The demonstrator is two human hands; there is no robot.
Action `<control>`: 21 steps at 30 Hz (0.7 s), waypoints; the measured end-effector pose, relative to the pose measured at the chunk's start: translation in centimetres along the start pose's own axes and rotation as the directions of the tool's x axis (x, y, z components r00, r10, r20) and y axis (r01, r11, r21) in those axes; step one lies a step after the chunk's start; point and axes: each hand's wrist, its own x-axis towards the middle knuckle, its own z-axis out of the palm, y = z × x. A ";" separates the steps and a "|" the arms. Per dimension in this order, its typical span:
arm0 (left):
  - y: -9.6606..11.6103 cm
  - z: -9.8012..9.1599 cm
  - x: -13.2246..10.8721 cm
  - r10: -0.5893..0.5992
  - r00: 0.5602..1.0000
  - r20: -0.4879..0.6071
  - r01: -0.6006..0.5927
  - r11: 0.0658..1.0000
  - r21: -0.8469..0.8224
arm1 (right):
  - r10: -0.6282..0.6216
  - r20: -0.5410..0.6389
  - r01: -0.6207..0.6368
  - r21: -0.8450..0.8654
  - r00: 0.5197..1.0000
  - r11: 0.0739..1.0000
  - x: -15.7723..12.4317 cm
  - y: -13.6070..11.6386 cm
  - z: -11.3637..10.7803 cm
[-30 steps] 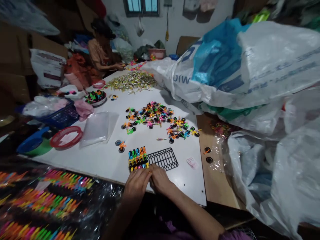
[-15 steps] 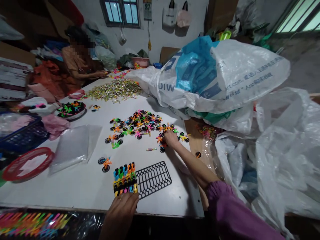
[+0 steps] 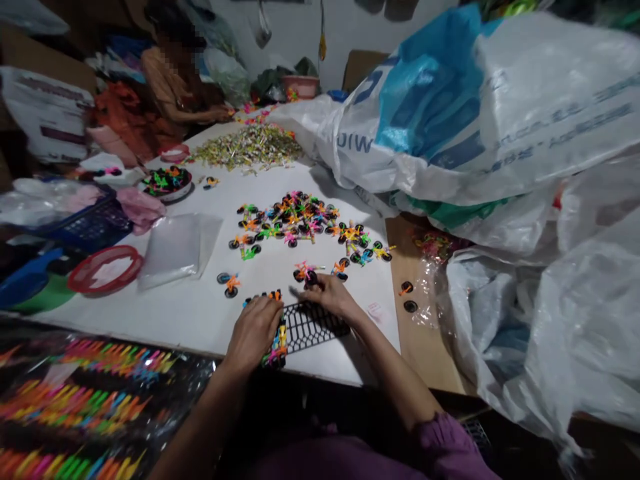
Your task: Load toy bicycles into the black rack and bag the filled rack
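A black plastic lattice rack (image 3: pixel 313 325) lies near the table's front edge. Packed rows of coloured toy bicycles (image 3: pixel 280 343) cover its left part. Over these rows my left hand (image 3: pixel 255 327) is curled, gripping them, and its palm hides some bicycles. Just behind the rack, my right hand (image 3: pixel 330 293) pinches a pink and orange toy bicycle (image 3: pixel 305 273) with black wheels. An orange and blue toy bicycle (image 3: pixel 341 268) lies beyond that hand. Farther back is a loose pile of toy bicycles (image 3: pixel 295 217), some with small patterned tubes among them.
Clear plastic bags (image 3: pixel 175 247), a red basket (image 3: pixel 105 269) and a bowl of toy parts (image 3: pixel 167 183) are on the left. A heap of small tubes (image 3: pixel 245 147) lies farther back, near a seated co-worker (image 3: pixel 175 87). Large white sacks (image 3: pixel 450 120) crowd the right.
My right hand has come back from the pile to the rack with a toy bicycle. My left hand has moved farther over the rows. The view has tilted down.
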 end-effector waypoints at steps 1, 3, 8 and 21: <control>0.1 -0.1 0.0 -0.005 1.000 0.001 0.005 1.000 -0.007 | -0.027 -0.006 0.027 0.023 1.000 0.999 -0.5 -0.1 0.7; 0.2 -0.2 0.1 -0.002 1.000 0.012 0.002 1.000 -0.021 | -0.024 -0.014 0.024 -0.013 1.000 1.000 -1.3 0.2 2.0; 0.2 -0.1 0.6 0.040 0.996 0.076 -0.033 0.995 -0.095 | -0.059 -0.110 0.053 -0.053 0.992 0.997 -2.3 1.6 5.2; 1.1 -0.1 0.6 -0.075 0.997 0.033 0.079 0.987 -0.141 | -0.138 0.134 0.191 -0.582 0.981 0.790 -1.8 1.4 6.2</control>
